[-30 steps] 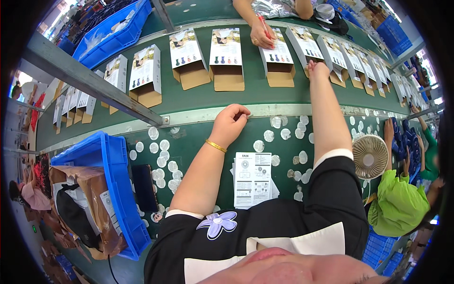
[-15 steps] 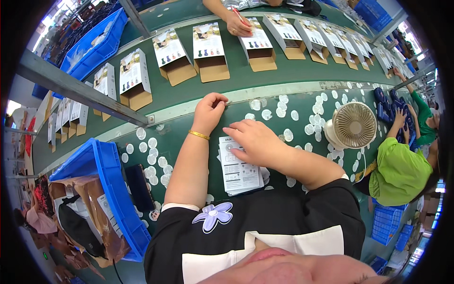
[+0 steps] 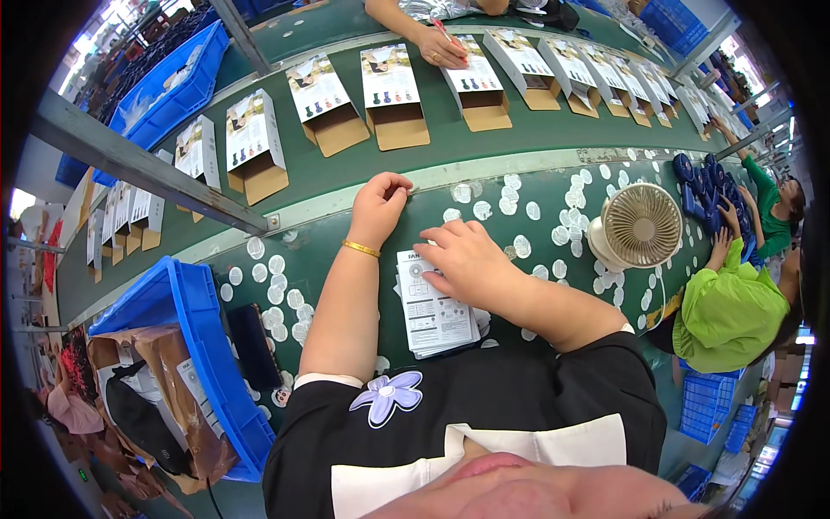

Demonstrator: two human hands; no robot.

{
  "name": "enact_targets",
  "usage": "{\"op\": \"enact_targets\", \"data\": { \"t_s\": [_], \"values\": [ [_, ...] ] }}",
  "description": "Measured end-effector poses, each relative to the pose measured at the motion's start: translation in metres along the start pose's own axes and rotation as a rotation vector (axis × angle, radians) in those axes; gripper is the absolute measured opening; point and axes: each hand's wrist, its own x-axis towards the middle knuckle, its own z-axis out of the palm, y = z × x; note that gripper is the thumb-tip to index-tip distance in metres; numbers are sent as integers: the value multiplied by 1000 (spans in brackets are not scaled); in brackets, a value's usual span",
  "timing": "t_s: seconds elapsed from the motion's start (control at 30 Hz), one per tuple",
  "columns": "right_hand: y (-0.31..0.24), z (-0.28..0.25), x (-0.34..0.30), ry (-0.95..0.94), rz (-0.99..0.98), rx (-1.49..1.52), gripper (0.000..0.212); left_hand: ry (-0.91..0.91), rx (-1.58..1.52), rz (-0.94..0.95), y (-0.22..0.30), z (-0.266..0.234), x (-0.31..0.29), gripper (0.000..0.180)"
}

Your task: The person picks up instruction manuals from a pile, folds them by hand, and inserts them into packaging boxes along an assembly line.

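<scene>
Leaflet stack: The printed white sheets (image 3: 439, 316) lie on the green tabletop (image 3: 392, 324), left of the desk fan (image 3: 644, 227) and nearer the worker's chest, their edges slightly uneven.
Slip risk: The pile could skew or shed several sheets at once, should the fingers drag across it with uneven pressure; a draught could also lift loose corners, if the fan, whose running state is unclear, blows this way.
Right hand: Left of the fan, the worker's right hand (image 3: 467, 262) reaches over the stack's upper corner, fingers loosely spread and thumb apart, apparently touching the top sheet; no leaflet is seen raised.
Left hand: Farther left of the fan, the left hand (image 3: 383, 208) curls loosely beside the stack, near the metal rail (image 3: 519, 163); whether anything sits within its fingers cannot be told.
Round discs: Pale circles (image 3: 521, 246) dot the tabletop left of the fan.
Box line: Beyond the fan and to its left, printed boxes (image 3: 391, 76) lie with brown flaps open.
Across the line: A co-worker's hand (image 3: 443, 50), beyond the fan to the left, holds a red pen (image 3: 446, 33) over one box.
</scene>
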Motion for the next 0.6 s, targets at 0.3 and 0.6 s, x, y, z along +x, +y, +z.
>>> {"op": "enact_targets", "data": {
  "t_s": [0.3, 0.6],
  "values": [
    [3, 3, 2, 30, 13, 109, 14, -9, -31, -21, -1, -4, -4, 10],
    [129, -7, -10, 610, 1027, 1178, 14, -8, -28, -26, -2, -18, -4, 9]
  ]
}}
